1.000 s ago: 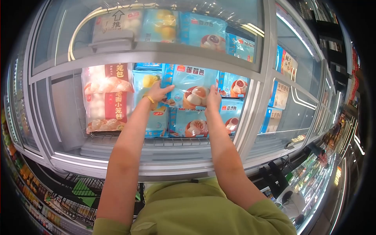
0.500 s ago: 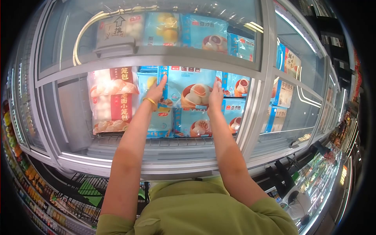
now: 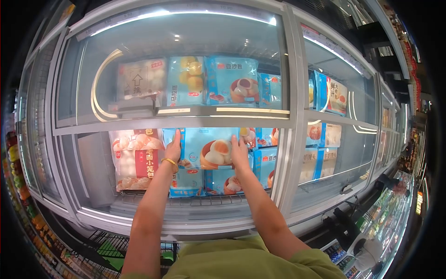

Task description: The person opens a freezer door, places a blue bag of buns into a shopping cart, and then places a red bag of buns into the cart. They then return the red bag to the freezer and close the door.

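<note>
Between both hands, a blue bag of frozen buns [image 3: 216, 156] is held inside the freezer, its front showing a basket of white buns. My left hand [image 3: 173, 148] grips its left edge, with a yellow bracelet [image 3: 170, 161] at the wrist. On the right edge my right hand [image 3: 239, 153] presses with its fingers upright. Below the held bag are other blue bags [image 3: 188, 183] of buns. To the left lie red-and-white bun bags [image 3: 134, 167]. The top of the held bag is partly hidden by the door frame.
A sliding glass door's frame bar [image 3: 172, 122] crosses just above my hands. The freezer's front rail [image 3: 186, 221] runs beneath my forearms. A vertical frame post [image 3: 290, 162] stands to the right. A black shopping cart [image 3: 109, 244] is at lower left.
The view has tilted upward, so the freezer and hands appear lower in the picture. The bag has shifted slightly left in the opening, still held between both hands.
</note>
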The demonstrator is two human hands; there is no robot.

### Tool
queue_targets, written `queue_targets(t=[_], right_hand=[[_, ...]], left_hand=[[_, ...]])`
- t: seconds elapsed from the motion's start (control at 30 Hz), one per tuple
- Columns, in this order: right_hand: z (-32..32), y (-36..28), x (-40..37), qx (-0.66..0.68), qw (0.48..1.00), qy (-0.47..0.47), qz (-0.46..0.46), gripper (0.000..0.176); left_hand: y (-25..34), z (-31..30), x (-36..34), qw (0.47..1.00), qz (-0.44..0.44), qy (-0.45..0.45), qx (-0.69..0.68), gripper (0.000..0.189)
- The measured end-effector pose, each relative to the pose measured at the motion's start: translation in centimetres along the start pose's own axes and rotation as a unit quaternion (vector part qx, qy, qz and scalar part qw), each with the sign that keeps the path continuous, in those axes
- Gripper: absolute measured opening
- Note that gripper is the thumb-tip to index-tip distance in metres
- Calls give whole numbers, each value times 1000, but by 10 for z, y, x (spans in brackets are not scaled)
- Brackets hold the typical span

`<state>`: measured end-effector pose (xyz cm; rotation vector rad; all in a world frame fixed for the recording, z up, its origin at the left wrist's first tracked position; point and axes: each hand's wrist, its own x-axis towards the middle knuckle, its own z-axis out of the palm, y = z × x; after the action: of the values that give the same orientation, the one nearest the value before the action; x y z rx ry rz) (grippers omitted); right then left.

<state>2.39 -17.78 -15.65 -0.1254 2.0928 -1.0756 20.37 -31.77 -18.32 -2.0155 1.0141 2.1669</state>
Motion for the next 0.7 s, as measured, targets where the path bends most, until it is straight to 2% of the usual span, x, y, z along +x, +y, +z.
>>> queue_targets(t=[0.03, 0.07, 0.2, 0.3, 0.4, 0.57, 0.63, 0.67, 0.7], right_hand=[[-1, -1, -1, -8, 999, -26, 40, 60], [0, -2, -2, -16, 995, -54, 79, 60], [4, -7, -6, -48, 993, -64, 90, 60], [13, 15, -2, -78, 995, -30, 60, 57], [6, -9, -15, -43, 992, -105, 57, 54], [2, -12, -18, -21, 990, -127, 52, 52], [-2, -11, -18, -2, 986, -144, 83, 52], [-5, -13, -20, 0, 987, -146, 70, 52], [-9, -19, -25, 14, 984, -159, 80, 55]], left_hand=[[-4, -2, 1, 996, 40, 43, 71, 85], [-9, -4, 2, 995, 41, 53, 70, 85], [-6, -6, -12, 982, 48, 108, 145, 90], [-15, -15, -3, 979, 46, 85, 181, 89], [-19, -20, -1, 969, 69, 91, 218, 88], [-21, -18, -19, 965, 40, 131, 224, 86], [-23, -23, -15, 963, 47, 78, 254, 87], [-22, -26, -19, 963, 59, 83, 251, 87], [-20, -26, -30, 964, 99, 57, 239, 87]])
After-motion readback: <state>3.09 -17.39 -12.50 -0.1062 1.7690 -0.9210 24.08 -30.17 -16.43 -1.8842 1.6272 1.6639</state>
